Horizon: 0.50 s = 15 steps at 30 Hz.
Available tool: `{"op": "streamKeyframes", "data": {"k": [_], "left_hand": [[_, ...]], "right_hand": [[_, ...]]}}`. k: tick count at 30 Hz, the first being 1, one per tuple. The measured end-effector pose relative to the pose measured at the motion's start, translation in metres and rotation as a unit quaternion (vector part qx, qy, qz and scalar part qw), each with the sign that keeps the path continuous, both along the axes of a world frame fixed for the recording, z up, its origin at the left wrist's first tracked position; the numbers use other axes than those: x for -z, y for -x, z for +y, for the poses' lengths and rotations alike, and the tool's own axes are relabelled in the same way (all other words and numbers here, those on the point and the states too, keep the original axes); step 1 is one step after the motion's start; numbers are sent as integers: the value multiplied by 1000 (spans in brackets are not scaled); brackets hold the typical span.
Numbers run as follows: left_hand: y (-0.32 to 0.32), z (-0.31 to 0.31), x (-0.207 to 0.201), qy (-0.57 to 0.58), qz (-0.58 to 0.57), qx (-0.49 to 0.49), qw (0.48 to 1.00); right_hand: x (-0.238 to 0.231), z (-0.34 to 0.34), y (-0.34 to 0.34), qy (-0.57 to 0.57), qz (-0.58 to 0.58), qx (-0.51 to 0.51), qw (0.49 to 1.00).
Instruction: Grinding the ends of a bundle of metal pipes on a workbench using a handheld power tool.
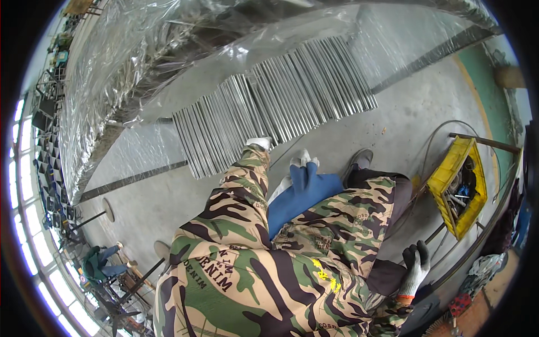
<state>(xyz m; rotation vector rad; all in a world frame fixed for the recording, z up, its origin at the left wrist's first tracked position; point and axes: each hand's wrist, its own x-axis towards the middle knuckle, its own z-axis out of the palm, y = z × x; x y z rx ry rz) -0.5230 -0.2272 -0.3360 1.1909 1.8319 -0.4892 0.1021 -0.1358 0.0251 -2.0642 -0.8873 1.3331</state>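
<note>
Grey concrete floor (415, 121) fills the workshop, with a green strip (484, 84) at two o'clock and bright windows (25, 241) toward eight. Clear plastic film (112, 95) covers a long structure from ten to twelve o'clock. Metal rods (303, 84), the work in hand, lie side by side in a slanting row at twelve o'clock, across dark bars (135, 181). Left hand (259, 142), in a whitish glove, is at the row's near edge, just above centre; whether it grasps a rod cannot be told. Right hand (416, 268), in a grey-and-black glove with an orange cuff, is at four o'clock, released, fingers loosely bent. Nearest it, at three o'clock, stands a yellow crate (443, 171) containing assorted small items, not individually identifiable.
</note>
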Motion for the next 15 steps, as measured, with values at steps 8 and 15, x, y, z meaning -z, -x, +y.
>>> {"op": "streamKeyframes", "data": {"k": [8,15], "left_hand": [[-43,71,0,162,-4,-227,960],[-32,56,-94,71,177,-401,896]], "right_hand": [[-21,-12,-13,-10,-32,32,999],[-17,-14,-4,17,40,21,999]]}}
